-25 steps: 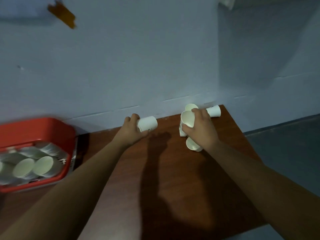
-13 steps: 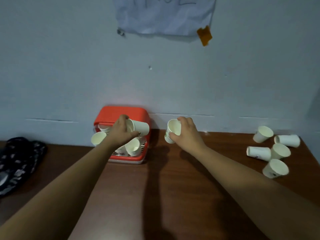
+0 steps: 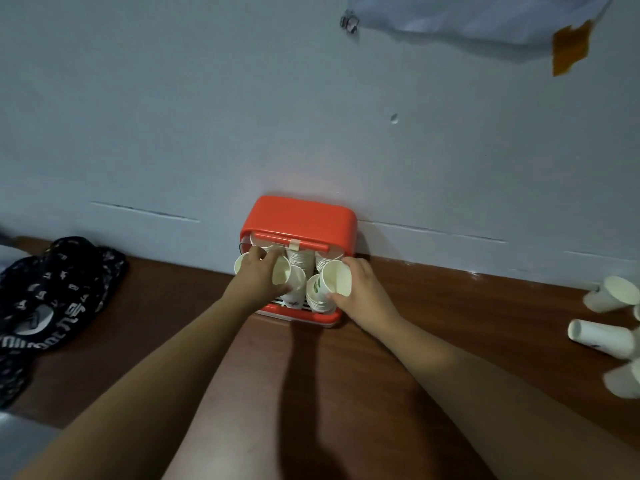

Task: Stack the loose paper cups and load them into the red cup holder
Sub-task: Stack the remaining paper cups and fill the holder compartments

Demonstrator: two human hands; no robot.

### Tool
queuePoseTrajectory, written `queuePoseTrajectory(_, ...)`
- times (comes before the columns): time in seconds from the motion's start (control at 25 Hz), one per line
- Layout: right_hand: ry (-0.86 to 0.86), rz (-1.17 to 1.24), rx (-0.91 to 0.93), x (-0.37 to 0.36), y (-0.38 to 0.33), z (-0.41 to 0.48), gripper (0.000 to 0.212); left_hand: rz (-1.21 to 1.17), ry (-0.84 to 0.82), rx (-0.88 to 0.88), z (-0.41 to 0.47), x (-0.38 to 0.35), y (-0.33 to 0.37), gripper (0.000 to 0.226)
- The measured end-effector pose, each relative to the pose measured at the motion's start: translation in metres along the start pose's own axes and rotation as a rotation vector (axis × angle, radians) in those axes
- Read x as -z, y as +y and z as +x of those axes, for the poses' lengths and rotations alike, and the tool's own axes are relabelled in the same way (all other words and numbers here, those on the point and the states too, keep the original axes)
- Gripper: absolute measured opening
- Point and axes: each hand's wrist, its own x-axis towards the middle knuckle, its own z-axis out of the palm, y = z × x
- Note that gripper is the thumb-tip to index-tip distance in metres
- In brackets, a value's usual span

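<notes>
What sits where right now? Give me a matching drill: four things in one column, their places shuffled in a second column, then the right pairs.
Things:
1. cup holder
2. black cloth
3. loose cups
4. orange tape

Places:
A. stuck on the wall, top right
B. on the table, far left
C. against the wall, in the middle
D. on the table, far right

Pairs: 1-C, 2-B, 3-D, 4-A
</notes>
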Motion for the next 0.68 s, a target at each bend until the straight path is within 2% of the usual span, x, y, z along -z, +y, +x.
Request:
queuePoseTrajectory(0.36, -0.05, -0.174, 0.021, -0.048, 0.019, 0.024, 0.07, 0.006, 0.022, -0.134, 0.037, -0.025, -0.009, 0.071)
queuePoseTrajectory(0.68, -0.078, -0.238, 0.006, -0.065, 0.028, 0.037, 0.072, 0.323, 0.146, -0.278, 0.038, -0.037, -0.022, 0.071)
